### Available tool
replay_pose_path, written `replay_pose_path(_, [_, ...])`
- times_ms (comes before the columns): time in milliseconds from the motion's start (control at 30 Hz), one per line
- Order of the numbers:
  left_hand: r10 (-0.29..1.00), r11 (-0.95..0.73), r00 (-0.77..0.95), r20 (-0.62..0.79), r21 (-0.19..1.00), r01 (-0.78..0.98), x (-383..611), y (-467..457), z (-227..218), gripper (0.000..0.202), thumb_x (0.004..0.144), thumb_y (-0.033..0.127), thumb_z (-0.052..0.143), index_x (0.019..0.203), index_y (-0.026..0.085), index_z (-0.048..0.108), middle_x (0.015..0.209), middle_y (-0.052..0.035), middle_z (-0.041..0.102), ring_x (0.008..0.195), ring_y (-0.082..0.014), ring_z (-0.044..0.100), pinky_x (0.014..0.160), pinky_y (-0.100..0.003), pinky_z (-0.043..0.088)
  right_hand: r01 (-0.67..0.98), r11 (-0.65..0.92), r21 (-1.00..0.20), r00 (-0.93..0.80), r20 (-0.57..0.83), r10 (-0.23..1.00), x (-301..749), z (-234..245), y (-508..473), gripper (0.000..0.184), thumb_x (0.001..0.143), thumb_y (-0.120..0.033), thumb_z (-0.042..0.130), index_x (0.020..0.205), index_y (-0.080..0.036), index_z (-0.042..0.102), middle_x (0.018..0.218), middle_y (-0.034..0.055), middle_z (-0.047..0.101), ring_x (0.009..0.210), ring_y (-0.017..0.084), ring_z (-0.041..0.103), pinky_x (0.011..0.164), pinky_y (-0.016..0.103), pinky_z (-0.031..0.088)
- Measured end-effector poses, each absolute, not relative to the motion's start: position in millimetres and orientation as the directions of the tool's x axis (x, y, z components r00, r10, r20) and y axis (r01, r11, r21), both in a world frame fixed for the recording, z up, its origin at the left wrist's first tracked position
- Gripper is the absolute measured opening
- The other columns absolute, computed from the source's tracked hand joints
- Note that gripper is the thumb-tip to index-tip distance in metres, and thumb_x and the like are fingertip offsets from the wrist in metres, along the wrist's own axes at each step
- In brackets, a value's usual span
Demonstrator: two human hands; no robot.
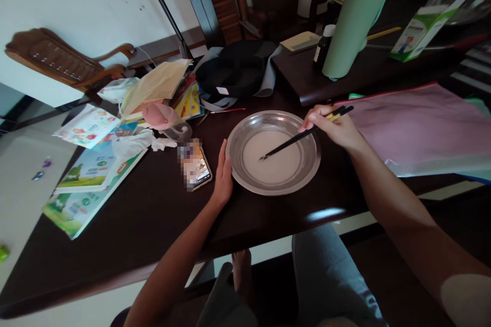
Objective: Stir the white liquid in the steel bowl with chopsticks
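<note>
A round metal dish [307,173] with a pale liquid in its bottom sits on the dark table [153,225]. My right hand [337,127] is closed around a pair of black chopsticks [295,140], whose tips dip into the liquid near the dish's middle. My left hand [223,173] lies flat against the dish's left rim, fingers straight and together, holding nothing.
A phone [195,166] lies just left of my left hand. Books and papers [92,173] pile at the left, a black bag [233,71] behind the dish, a pink folder [422,127] at the right, a green bottle [356,15] and a box [422,30] at the back. Wooden chairs stand beyond.
</note>
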State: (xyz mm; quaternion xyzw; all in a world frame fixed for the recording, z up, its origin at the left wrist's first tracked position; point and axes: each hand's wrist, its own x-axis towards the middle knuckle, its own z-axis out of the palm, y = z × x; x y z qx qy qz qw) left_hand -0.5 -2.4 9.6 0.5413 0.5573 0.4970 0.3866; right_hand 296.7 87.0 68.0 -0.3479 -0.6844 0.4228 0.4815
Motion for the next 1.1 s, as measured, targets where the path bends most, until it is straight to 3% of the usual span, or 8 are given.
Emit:
replay_pose_path(167, [0.987, -0.079, -0.118, 0.110, 0.967, 0.242, 0.5, -2.9, 12.8, 0.062, 0.096, 0.053, 0.039, 0.152, 0.028, 0.031, 0.162, -0.0031, 0.028, 0.151, -0.0203, 0.022, 0.124, -0.037, 0.016, -0.004, 0.434, -0.901, -0.105, 0.432, 0.896, 301.8, 65.2, 94.9, 0.041, 0.084, -0.053, 0.063, 0.057, -0.023, 0.061, 0.058, 0.0009, 0.063, 0.057, 0.016, 0.062, 0.063, 0.033, 0.048])
replay_pose_path(367, [0.986, -0.082, -0.121, 0.112, 0.970, 0.229, -0.2, -2.0, 8.5, 0.061, 0.096, 0.054, 0.039, 0.151, 0.029, 0.032, 0.162, -0.0025, 0.028, 0.150, -0.0209, 0.025, 0.124, -0.039, 0.016, 0.023, 0.383, -0.924, -0.301, 0.358, 0.884, 296.9, 66.9, 87.9, 0.037, 0.087, -0.051, 0.061, 0.064, -0.022, 0.065, 0.064, 0.0020, 0.067, 0.065, 0.016, 0.065, 0.066, 0.032, 0.049])
replay_pose_path(467, [0.987, -0.079, -0.120, 0.108, 0.972, 0.222, -0.5, -1.8, 7.5, 0.061, 0.096, 0.054, 0.038, 0.152, 0.030, 0.031, 0.162, -0.0020, 0.028, 0.150, -0.0209, 0.026, 0.124, -0.040, 0.017, 0.062, 0.418, -0.906, -0.237, 0.393, 0.888, 296.4, 68.2, 88.7, 0.036, 0.086, -0.052, 0.062, 0.065, -0.023, 0.065, 0.066, 0.0019, 0.068, 0.068, 0.017, 0.067, 0.071, 0.033, 0.051])
replay_pose_path(600, [0.987, -0.073, -0.122, 0.107, 0.965, 0.254, 0.4, -2.9, 11.8, 0.062, 0.096, 0.053, 0.038, 0.152, 0.026, 0.031, 0.162, -0.0041, 0.029, 0.150, -0.0200, 0.025, 0.124, -0.037, 0.016, 0.010, 0.431, -0.902, -0.084, 0.429, 0.899, 301.6, 64.7, 96.0, 0.042, 0.083, -0.055, 0.063, 0.057, -0.023, 0.061, 0.058, 0.0007, 0.063, 0.057, 0.016, 0.062, 0.063, 0.034, 0.049])
replay_pose_path(700, [0.986, -0.069, -0.126, 0.106, 0.960, 0.273, 1.2, -3.6, 14.6, 0.062, 0.097, 0.053, 0.038, 0.152, 0.025, 0.030, 0.162, -0.0042, 0.028, 0.150, -0.0195, 0.024, 0.124, -0.036, 0.016, -0.027, 0.411, -0.911, -0.148, 0.410, 0.900, 300.3, 63.8, 94.1, 0.042, 0.085, -0.053, 0.062, 0.056, -0.023, 0.061, 0.056, 0.0007, 0.063, 0.055, 0.015, 0.061, 0.060, 0.033, 0.048])
replay_pose_path(800, [0.987, -0.067, -0.127, 0.102, 0.964, 0.257, 1.1, -3.3, 13.5, 0.060, 0.097, 0.052, 0.038, 0.152, 0.028, 0.031, 0.162, -0.0025, 0.028, 0.150, -0.0194, 0.024, 0.124, -0.038, 0.015, 0.046, 0.397, -0.917, -0.251, 0.374, 0.893, 295.0, 66.7, 88.2, 0.039, 0.086, -0.053, 0.061, 0.063, -0.023, 0.065, 0.062, 0.0012, 0.066, 0.063, 0.016, 0.065, 0.068, 0.033, 0.050])
replay_pose_path(1000, [0.987, -0.078, -0.116, 0.107, 0.969, 0.233, -0.2, -2.5, 10.1, 0.061, 0.096, 0.053, 0.038, 0.152, 0.029, 0.030, 0.162, -0.0030, 0.028, 0.150, -0.0205, 0.025, 0.124, -0.039, 0.016, 0.025, 0.433, -0.901, -0.120, 0.427, 0.896, 298.7, 66.1, 93.1, 0.041, 0.084, -0.055, 0.062, 0.058, -0.023, 0.061, 0.059, 0.0006, 0.065, 0.059, 0.016, 0.063, 0.067, 0.034, 0.050])
replay_pose_path(1100, [0.986, -0.081, -0.119, 0.116, 0.961, 0.266, 0.2, -3.1, 12.2, 0.060, 0.097, 0.053, 0.037, 0.151, 0.028, 0.031, 0.162, -0.0029, 0.028, 0.151, -0.0205, 0.022, 0.124, -0.038, 0.015, -0.016, 0.410, -0.912, -0.170, 0.407, 0.898, 299.7, 64.5, 92.8, 0.043, 0.086, -0.054, 0.060, 0.056, -0.023, 0.061, 0.057, 0.0005, 0.064, 0.056, 0.015, 0.061, 0.062, 0.032, 0.048])
